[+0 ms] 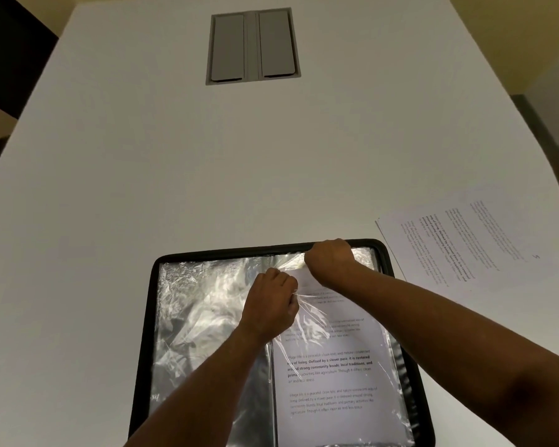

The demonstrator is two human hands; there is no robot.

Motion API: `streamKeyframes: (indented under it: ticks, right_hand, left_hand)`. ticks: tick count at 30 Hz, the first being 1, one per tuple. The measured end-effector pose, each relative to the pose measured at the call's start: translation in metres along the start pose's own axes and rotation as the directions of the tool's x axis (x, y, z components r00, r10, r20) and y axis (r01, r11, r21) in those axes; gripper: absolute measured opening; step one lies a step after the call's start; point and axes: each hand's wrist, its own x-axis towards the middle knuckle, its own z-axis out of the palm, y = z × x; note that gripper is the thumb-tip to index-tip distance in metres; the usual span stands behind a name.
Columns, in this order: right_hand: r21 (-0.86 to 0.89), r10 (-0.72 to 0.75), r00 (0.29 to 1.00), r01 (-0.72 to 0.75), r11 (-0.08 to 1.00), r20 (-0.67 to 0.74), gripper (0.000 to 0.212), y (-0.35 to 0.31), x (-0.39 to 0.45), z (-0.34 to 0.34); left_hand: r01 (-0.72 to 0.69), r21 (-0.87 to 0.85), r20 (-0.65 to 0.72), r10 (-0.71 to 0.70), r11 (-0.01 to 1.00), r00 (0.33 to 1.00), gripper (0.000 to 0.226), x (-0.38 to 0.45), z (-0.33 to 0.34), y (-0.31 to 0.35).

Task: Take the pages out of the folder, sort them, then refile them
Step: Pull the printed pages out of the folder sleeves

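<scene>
Folder [400,321] open, crinkled glossy sleeves; left hand [271,304] pinches plastic, right hand [329,258] grips page [333,375].

Both bare forearms reach forward from the near edge of the worktop and converge toward its middle, the left forearm [207,375] rising from the bottom centre, the right forearm [433,321] coming in from the near right corner at a shallower slant. The left hand [271,304] is knuckles-up, fingers curled under with the tips pinched together at its right side. The right hand [329,256] sits just beyond it and slightly farther right, wrist bent downward, fingers curled out of sight beneath the back of the hand. The two hands are nearly touching.
</scene>
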Motion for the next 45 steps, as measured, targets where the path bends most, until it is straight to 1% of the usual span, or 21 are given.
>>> streamKeyframes:
  ticks: [6,14,19,22,25,29,32,35,38,41,45]
  right_hand:
    - [0.131,0.047,0.997,-0.055,0.990,0.066,0.017,0.005,0.001,0.003]
    - [0.120,0.116,0.993,-0.114,0.986,-0.008,0.013,0.004,-0.001,0.007]
    - [0.151,0.098,0.995,-0.097,0.984,0.003,0.014,0.006,-0.003,0.008]
    - [0.182,0.092,0.996,-0.093,0.979,0.012,0.016,0.009,-0.004,0.008]
    - [0.190,0.090,0.996,-0.092,0.977,0.020,0.015,0.011,-0.004,0.007]
    - [0.199,0.087,0.996,-0.089,0.976,0.018,0.017,0.013,-0.002,0.008]
    - [0.191,0.078,0.997,-0.079,0.978,0.017,0.015,0.012,-0.002,0.009]
    - [0.185,0.087,0.996,-0.082,0.979,-0.017,0.012,0.010,-0.003,0.009]
    - [0.177,0.094,0.995,-0.087,0.980,-0.027,0.012,0.011,-0.005,0.009]
    - [0.193,0.105,0.994,-0.104,0.976,0.003,0.017,0.014,-0.007,0.011]
    - [0.228,0.102,0.995,-0.104,0.968,0.018,0.020,0.017,-0.004,0.016]
  left_hand:
    - [-0.012,-0.012,-0.002,0.012,1.000,1.000,0.011,0.001,0.000,0.002]
    - [0.008,-0.014,-0.006,-0.008,1.000,1.000,0.011,0.006,-0.002,0.005]
    - [0.059,0.051,0.099,-0.064,0.997,0.993,0.020,0.004,0.001,0.007]
    - [0.084,0.050,0.155,-0.091,0.995,0.984,0.023,0.005,0.001,0.009]
    - [0.067,0.055,0.154,-0.075,0.996,0.985,0.025,0.009,-0.002,0.009]
    - [0.030,0.047,0.192,-0.039,0.998,0.981,0.029,0.017,-0.006,0.009]
    - [0.020,0.029,0.211,-0.025,0.999,0.977,0.026,0.018,-0.007,0.010]
    - [0.017,0.014,0.213,-0.020,1.000,0.977,0.022,0.015,-0.007,0.009]
    - [0.009,0.022,0.217,-0.014,1.000,0.976,0.025,0.014,-0.006,0.010]
    - [-0.010,0.054,0.251,-0.004,0.998,0.968,0.029,0.016,-0.007,0.014]
    - [-0.014,0.053,0.237,0.001,0.999,0.972,0.025,0.014,-0.007,0.014]
